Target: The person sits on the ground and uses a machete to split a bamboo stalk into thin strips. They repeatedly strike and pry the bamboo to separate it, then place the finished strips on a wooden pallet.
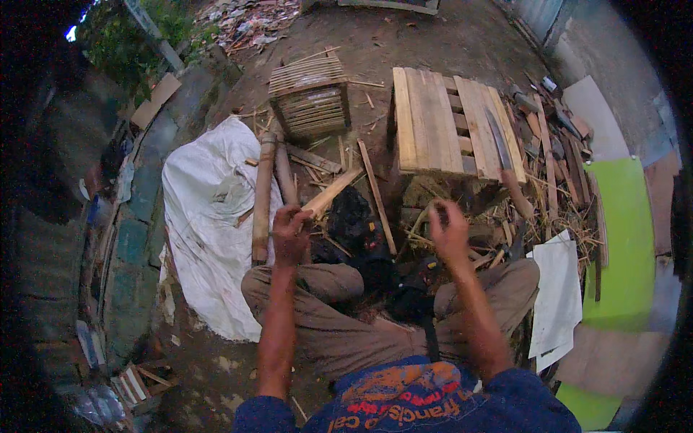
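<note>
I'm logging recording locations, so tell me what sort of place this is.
Probably an outdoor yard used for woodworking: bare dirt ground, a low slatted wooden table bearing a long-bladed knife, and heaped wood scraps.

I see a long knife [495,137] on the slatted wooden desk [422,119] at the sitter's [419,404] one o'clock; the dirt floor [404,40] carries a white sack [209,209] at ten, wood scraps [547,155] at two.

White sack [206,245] crumpled at left; green panel [619,231] at right; scrap heap [249,23] near foliage [108,36].
</note>
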Available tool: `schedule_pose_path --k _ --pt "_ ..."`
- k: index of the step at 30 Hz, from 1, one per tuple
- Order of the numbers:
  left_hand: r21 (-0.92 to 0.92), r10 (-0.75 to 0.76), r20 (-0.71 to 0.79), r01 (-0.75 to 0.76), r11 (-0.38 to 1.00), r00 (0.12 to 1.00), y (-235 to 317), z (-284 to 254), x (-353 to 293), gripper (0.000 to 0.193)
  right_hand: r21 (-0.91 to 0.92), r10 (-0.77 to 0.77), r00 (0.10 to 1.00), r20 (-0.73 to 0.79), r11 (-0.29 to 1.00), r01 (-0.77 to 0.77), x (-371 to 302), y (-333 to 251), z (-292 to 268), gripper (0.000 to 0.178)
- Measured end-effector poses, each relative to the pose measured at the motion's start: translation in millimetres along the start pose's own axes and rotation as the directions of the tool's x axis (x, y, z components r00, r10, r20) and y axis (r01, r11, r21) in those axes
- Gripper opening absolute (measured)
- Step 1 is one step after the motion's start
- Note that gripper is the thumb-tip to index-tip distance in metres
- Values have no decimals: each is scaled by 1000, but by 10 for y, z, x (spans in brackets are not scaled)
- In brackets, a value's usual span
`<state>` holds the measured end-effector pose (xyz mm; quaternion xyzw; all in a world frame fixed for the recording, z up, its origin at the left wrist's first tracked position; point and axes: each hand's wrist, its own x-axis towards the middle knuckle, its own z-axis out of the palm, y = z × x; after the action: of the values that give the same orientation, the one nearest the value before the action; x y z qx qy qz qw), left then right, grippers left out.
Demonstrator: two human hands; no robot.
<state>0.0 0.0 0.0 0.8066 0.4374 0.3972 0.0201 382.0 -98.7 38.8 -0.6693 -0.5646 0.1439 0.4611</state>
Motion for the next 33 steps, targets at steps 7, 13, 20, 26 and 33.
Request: schedule_pose_path --k 7,13,20,26,33 --pt "-615 -473 -239 244 750 848 580 25 1032 19 -769 -120 970 -210 633 -89 988 197 -1393 43" --pt "-731 -701 -287 323 601 653 435 487 1691 28 -683 373 923 -94 650 -332 1093 860 -1420 49" --pt "-817 -548 -435 -58 573 715 1988 -896 3031 44 -545 229 960 -161 791 -280 887 893 -1388 45" --pt "-849 -357 -433 -241 470 828 3074 -1619 3997 36 -74 348 913 -212 926 -370 743 786 -1494 54" --pt "-931 -299 -342 -277 239 891 3818 -1546 4215 48 227 403 879 -256 909 -351 149 -83 -1474 52"
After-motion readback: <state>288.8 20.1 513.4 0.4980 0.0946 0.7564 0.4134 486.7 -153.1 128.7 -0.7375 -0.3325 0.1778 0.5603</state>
